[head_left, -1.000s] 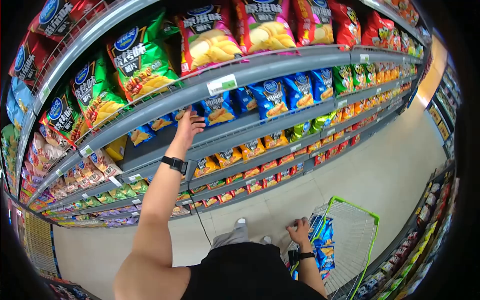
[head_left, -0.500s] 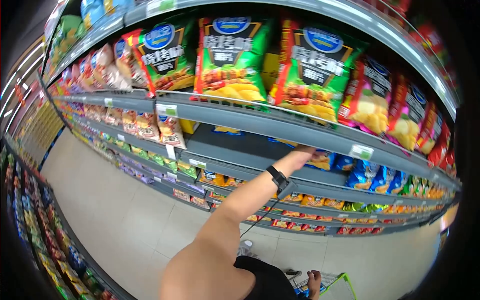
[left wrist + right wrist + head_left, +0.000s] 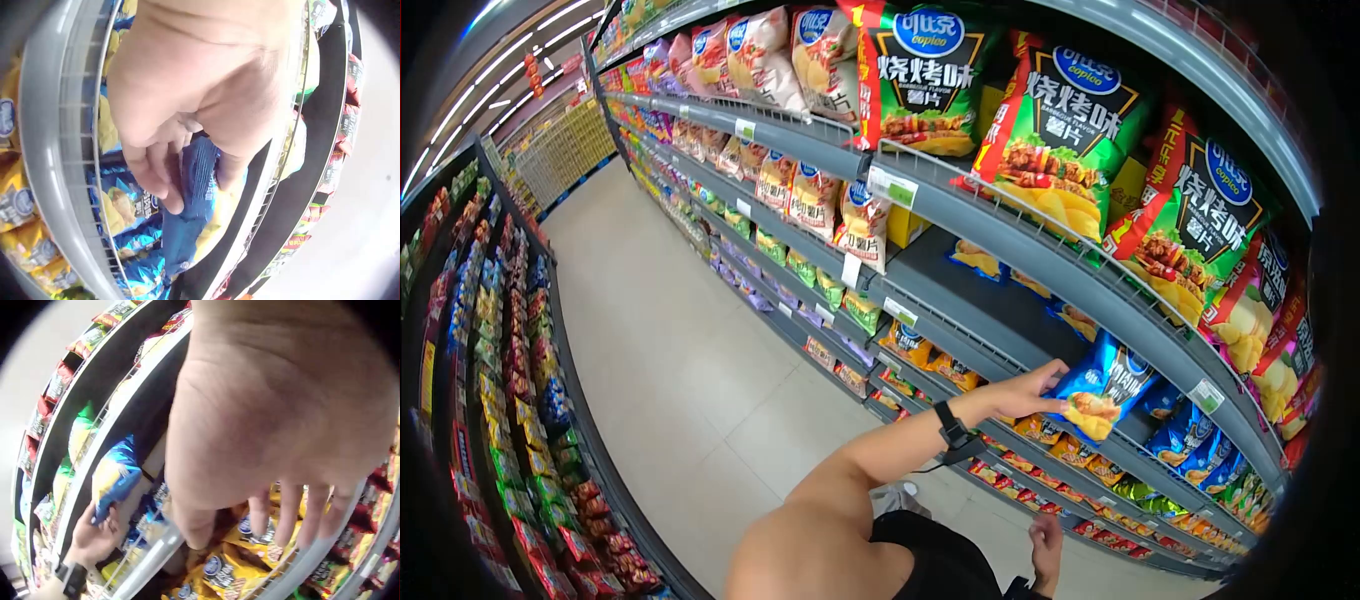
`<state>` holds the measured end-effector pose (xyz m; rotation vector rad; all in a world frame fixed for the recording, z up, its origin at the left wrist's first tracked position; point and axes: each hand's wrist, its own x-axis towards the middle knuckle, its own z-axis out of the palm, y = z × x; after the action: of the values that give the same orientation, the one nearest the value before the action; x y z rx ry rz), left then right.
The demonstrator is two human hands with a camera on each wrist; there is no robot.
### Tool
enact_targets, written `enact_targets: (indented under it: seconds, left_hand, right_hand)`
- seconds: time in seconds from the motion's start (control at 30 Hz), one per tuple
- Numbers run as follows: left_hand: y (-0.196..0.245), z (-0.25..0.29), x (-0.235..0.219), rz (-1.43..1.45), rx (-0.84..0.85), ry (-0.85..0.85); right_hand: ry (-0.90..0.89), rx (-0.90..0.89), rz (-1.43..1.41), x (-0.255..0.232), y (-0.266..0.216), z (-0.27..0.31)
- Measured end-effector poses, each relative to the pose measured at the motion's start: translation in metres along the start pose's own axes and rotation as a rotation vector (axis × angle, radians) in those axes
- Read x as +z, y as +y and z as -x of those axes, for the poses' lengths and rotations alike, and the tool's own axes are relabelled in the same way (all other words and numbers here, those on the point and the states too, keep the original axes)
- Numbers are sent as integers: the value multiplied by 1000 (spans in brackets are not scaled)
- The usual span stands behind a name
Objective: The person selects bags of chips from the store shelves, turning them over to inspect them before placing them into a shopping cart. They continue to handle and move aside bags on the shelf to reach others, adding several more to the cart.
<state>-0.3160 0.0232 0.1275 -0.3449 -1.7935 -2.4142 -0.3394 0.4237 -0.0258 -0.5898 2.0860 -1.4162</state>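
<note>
A blue chip bag [image 3: 1103, 386] is pinched at its edge by my left hand [image 3: 1028, 392], just in front of the dark shelf. The left wrist view shows the thumb and fingers of my left hand [image 3: 200, 94] on either side of the blue bag [image 3: 195, 206]. In the right wrist view the same bag [image 3: 115, 477] stands up from my left hand [image 3: 95, 536]. My right hand [image 3: 1047, 548] hangs low near my body, holding nothing; up close, this right hand [image 3: 269, 425] has its fingers loosely extended.
Green barbecue-flavour bags [image 3: 1060, 145] fill the shelf above, behind a wire rail. White-and-red bags [image 3: 862, 228] stand left of the blue ones. Orange bags [image 3: 908, 343] lie on a lower shelf. Across the tiled aisle [image 3: 690, 330] runs another stocked rack [image 3: 492, 390].
My left hand, earlier reaching in under the shelf edge, has come out gripping a blue bag. The head view has swung left along the aisle, and the cart has left it.
</note>
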Motion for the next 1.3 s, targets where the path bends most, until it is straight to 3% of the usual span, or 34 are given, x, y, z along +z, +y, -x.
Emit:
enact_targets:
  seconds: [0.13,0.27,0.4,0.53,0.67,0.7,0.77,0.93,1.0,1.1,1.13,1.23,1.3]
  left_hand:
    - [-1,53,14,-162,-18,-38]
    - [-34,86,48,-423,-15,-113]
    - [-51,118,80,-515,-40,-53]
    - [-62,132,87,-208,-135,-164]
    - [-74,136,89,-266,-175,-126]
    - [-76,137,93,-278,-127,-114]
    - [-76,140,99,-312,-29,-85]
    - [-89,136,121,-75,-48,-184]
    - [-80,137,127,14,-66,-110]
    - [-78,137,132,-41,-94,-10]
    - [-78,135,132,-94,-98,22]
    - [-59,133,139,-336,-265,183]
    - [-72,128,145,-403,-292,226]
  right_hand:
    - [-135,-147,-493,24,-95,-14]
    - [-164,-396,-547,34,-86,-28]
    - [-99,-250,-585,33,-54,-22]
    - [-219,-137,-702,19,-27,-14]
    - [-333,-72,-672,26,-40,0]
    - [-360,-18,-671,24,-35,2]
    - [-470,-75,-612,29,-37,6]
    - [-348,98,-526,43,-35,13]
    - [-312,122,-418,42,-30,15]
    - [-318,160,-727,44,-37,21]
    - [-230,101,-624,48,-43,24]
    - [-152,-106,-769,42,-41,30]
    - [-195,-219,-781,41,-62,44]
